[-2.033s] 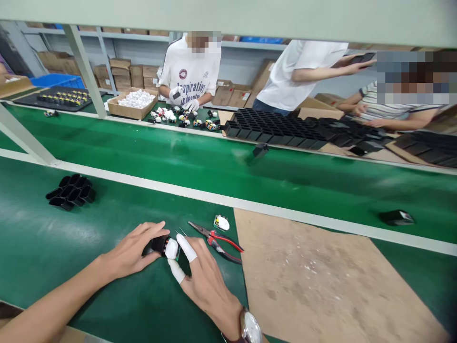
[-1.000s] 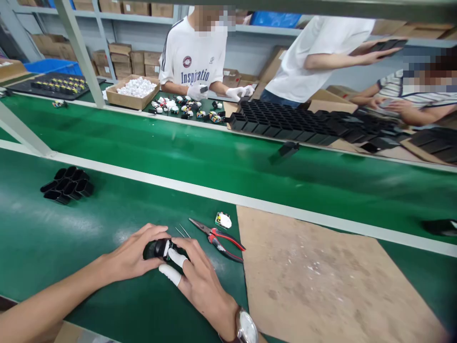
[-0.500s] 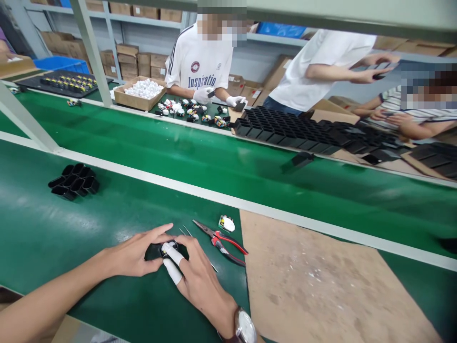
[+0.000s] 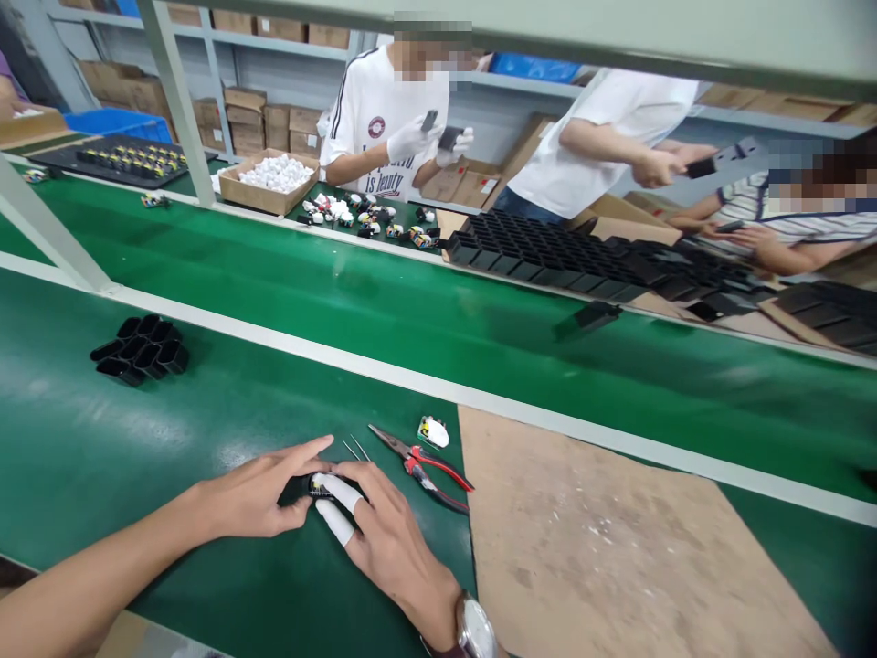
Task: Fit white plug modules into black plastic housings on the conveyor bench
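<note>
Hands (image 4: 257,493) (image 4: 392,530) together: left around black case (image 4: 296,492), right curled at its mouth, grip unclear

Stacked brown cartons (image 4: 245,130), blue bin (image 4: 123,125) at left, stained cardboard sheet (image 4: 617,557)

Bright light — soft glare on green bench (image 4: 226,402)

The person's hands (image 4: 394,530) partly hide the black case (image 4: 300,490), and the bottom edge cuts the wristwatch (image 4: 478,629).
</note>
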Tool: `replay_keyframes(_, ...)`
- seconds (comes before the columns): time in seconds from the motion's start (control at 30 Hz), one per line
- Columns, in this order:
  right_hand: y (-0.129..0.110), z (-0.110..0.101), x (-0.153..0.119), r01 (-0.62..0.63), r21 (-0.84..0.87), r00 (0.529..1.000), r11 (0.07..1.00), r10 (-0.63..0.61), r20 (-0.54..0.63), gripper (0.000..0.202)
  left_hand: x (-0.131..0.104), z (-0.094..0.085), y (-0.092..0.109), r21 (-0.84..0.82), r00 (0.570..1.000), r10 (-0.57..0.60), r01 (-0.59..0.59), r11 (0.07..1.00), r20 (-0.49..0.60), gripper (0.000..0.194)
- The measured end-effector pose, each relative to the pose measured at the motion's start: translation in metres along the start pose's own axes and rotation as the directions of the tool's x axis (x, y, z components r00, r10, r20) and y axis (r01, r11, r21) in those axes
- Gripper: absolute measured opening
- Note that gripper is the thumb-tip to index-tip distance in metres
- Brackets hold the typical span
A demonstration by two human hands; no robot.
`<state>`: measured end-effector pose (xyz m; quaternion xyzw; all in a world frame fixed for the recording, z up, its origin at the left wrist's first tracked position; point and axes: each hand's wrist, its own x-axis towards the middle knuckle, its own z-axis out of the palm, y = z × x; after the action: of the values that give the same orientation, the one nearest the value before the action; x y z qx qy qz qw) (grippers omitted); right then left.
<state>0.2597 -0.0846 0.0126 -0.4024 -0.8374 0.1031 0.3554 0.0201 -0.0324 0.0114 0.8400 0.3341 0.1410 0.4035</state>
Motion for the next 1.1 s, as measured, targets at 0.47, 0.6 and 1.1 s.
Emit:
replay_keyframes(0.47,0.026,-0.01,-0.014,-0.136,-0.465,0.989,0.875,0.148,-0.011,0.024,0.003,-0.007,-0.005,0.04,0.998,0.014,-0.011,0.999,-0.062,0.091)
replay_keyframes(0.6,0.02,-0.007,-0.016,-0.094,-0.437,0.993,0.894,0.118,0.026,0.031,0.006,-0.009,-0.007,0.052,0.996,0.038,-0.034,0.998,-0.081,0.071)
replay_keyframes(1.1,0.001,-0.015,-0.01,-0.029,-0.386,0.999,0.922,0.032,0.002,0.027,0.014,-0.004,-0.009,0.157,0.938,0.264,-0.232,0.96,-0.226,0.063)
